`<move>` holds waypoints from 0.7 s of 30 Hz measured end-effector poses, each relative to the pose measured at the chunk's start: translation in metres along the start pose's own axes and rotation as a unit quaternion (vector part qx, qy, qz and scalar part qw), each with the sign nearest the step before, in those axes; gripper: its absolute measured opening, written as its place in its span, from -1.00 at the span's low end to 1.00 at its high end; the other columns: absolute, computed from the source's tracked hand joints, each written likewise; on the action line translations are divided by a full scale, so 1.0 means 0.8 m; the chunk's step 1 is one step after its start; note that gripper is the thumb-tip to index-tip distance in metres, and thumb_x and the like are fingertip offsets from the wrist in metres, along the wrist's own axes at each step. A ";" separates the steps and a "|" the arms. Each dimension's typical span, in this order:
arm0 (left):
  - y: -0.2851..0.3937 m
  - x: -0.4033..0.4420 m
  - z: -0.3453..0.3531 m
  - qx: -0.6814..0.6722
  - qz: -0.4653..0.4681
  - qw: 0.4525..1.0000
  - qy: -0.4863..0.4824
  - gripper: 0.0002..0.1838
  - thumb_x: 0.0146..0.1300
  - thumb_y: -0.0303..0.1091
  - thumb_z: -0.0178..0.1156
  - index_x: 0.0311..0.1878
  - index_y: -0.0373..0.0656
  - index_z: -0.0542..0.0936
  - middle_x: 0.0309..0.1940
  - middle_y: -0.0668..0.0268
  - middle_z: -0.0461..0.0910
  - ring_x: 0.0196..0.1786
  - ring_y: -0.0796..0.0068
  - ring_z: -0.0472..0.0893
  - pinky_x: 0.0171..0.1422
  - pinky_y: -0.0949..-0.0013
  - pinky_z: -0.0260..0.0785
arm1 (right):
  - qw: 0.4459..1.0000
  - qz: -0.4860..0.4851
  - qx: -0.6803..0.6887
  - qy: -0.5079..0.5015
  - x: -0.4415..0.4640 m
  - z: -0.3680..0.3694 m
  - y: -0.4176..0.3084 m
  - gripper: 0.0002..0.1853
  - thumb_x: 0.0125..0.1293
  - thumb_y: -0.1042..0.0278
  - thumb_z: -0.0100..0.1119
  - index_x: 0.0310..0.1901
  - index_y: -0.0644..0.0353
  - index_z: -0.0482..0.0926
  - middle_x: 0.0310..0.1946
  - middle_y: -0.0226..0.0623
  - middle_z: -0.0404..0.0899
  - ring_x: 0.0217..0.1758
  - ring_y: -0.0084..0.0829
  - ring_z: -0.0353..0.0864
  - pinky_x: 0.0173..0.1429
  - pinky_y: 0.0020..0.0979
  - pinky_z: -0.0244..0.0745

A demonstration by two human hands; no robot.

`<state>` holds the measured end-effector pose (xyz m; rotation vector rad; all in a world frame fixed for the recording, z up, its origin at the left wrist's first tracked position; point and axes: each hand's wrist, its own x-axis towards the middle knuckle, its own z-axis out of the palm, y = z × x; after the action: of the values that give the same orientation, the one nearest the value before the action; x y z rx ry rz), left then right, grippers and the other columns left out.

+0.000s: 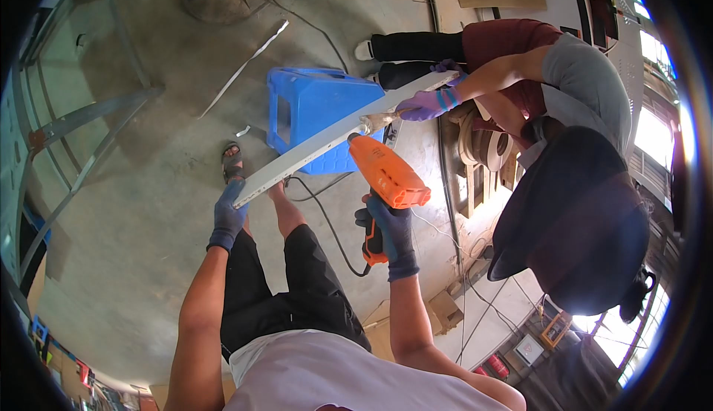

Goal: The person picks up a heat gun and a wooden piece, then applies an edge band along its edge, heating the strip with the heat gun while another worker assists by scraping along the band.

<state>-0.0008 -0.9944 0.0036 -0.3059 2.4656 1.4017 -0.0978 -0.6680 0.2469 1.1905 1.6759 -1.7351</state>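
Observation:
My left hand, in a dark blue glove, is closed around the near end of a long pale bar with small holes along its side. The bar slants up and right across a blue plastic stool. In my right hand, also gloved, is an orange heat gun, gripped by its black handle. Its nozzle points at the bar's middle, very close to it. A co-worker's purple-gloved hand holds a tan brush-like tool against the bar there. The co-worker's other hand is at the far end.
The co-worker in a dark cap leans in from the right. A black cord hangs near my legs. White strips lie on the concrete floor. A metal frame stands at left; wooden spools are behind the stool.

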 end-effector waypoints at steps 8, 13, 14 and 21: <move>0.008 0.007 0.007 0.013 0.019 1.000 0.009 -0.58 0.13 -0.47 0.37 0.10 -0.24 0.64 0.06 0.04 0.67 0.15 0.03 0.65 0.24 0.20 0.49 | 1.000 0.006 0.012 -0.004 0.002 0.000 0.003 -0.62 0.31 0.34 0.30 0.10 0.26 0.49 -0.14 -0.28 0.59 -0.30 -0.39 0.70 -0.16 -0.32 0.70; 0.018 0.007 0.007 -0.026 -0.032 0.999 -0.006 -0.54 0.11 -0.53 0.33 0.15 -0.25 0.63 0.10 0.02 0.66 0.19 0.04 0.63 0.30 0.21 0.46 | 1.000 0.011 0.014 0.000 -0.001 0.001 0.001 -0.65 0.30 0.37 0.30 0.07 0.28 0.51 -0.17 -0.30 0.60 -0.30 -0.40 0.70 -0.16 -0.32 0.69; 0.019 0.008 0.008 -0.040 -0.053 0.998 -0.014 -0.52 0.11 -0.55 0.31 0.17 -0.26 0.62 0.13 0.00 0.64 0.22 0.04 0.62 0.33 0.22 0.44 | 1.000 0.010 0.021 0.003 -0.002 0.003 -0.002 -0.68 0.29 0.39 0.31 0.04 0.29 0.54 -0.20 -0.32 0.60 -0.30 -0.41 0.70 -0.16 -0.33 0.68; 0.021 0.013 0.011 -0.012 -0.011 1.000 -0.016 -0.52 0.11 -0.55 0.30 0.18 -0.25 0.61 0.13 0.01 0.65 0.22 0.05 0.62 0.32 0.21 0.45 | 0.999 0.022 0.027 0.006 -0.006 0.008 -0.008 -0.70 0.30 0.40 0.32 0.01 0.30 0.56 -0.23 -0.34 0.60 -0.29 -0.41 0.71 -0.15 -0.33 0.67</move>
<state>-0.0149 -0.9787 0.0086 -0.3118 2.4147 1.4168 -0.1024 -0.6745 0.2538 1.2555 1.6079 -1.7593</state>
